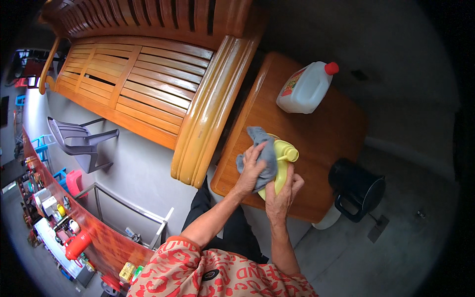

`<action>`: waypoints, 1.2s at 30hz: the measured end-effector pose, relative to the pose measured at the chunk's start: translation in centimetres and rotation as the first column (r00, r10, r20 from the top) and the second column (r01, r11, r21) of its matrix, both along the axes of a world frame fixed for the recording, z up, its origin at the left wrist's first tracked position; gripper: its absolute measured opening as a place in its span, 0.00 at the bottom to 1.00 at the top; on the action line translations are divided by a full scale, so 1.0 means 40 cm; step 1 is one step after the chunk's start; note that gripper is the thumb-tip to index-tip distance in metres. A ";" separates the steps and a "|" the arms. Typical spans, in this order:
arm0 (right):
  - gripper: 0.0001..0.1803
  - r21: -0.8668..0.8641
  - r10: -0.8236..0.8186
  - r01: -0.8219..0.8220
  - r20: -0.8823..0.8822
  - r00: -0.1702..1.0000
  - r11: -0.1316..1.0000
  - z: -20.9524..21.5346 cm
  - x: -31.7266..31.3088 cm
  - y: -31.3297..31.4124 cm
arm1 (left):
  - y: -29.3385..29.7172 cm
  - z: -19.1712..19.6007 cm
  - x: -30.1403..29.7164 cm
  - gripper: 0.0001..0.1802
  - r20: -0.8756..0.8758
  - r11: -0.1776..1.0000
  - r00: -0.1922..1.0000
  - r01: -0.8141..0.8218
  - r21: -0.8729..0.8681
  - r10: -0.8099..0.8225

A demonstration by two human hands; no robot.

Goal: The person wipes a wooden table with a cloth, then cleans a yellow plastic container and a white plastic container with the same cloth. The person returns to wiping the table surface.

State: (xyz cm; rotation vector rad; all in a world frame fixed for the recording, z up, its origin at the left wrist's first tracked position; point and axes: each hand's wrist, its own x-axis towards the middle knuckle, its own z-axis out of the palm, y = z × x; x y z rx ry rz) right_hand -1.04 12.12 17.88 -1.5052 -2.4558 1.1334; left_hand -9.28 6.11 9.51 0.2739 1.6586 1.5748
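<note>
Beside wooden bench [148, 84], wooden table [321, 128]

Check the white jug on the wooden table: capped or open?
Capped. The white jug has its red cap on the neck. It lies on the wooden table, apart from both hands.
</note>
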 end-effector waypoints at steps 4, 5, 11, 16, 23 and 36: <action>0.34 -0.064 -0.066 0.059 -0.116 0.991 0.996 0.008 -0.005 0.003 | 0.064 -0.018 -0.024 0.28 -0.012 0.992 0.998 0.052 -0.118 -0.054; 0.33 -0.060 -0.092 0.083 -0.180 0.979 0.995 0.001 -0.002 0.001 | 0.075 -0.026 -0.030 0.27 -0.061 0.989 0.993 0.094 -0.114 -0.101; 0.31 -0.032 -0.066 0.061 -0.196 0.978 0.998 0.000 0.020 0.010 | 0.143 -0.173 -0.063 0.19 -0.430 0.968 0.875 0.251 0.012 -0.222; 0.31 -0.071 -0.164 0.150 -0.262 0.951 0.986 -0.006 0.023 0.006 | 0.160 -0.269 -0.059 0.17 -0.244 0.977 0.964 0.150 0.151 -0.110; 0.26 -0.093 -0.328 0.318 -0.390 0.860 0.943 -0.027 0.034 -0.034 | 0.081 -0.280 0.044 0.24 0.304 0.981 0.949 -0.133 0.143 0.084; 0.27 0.107 -0.025 0.067 -0.351 0.936 0.992 0.186 0.146 -0.224 | -0.083 0.080 0.000 0.19 0.014 0.962 0.996 0.083 0.260 -0.090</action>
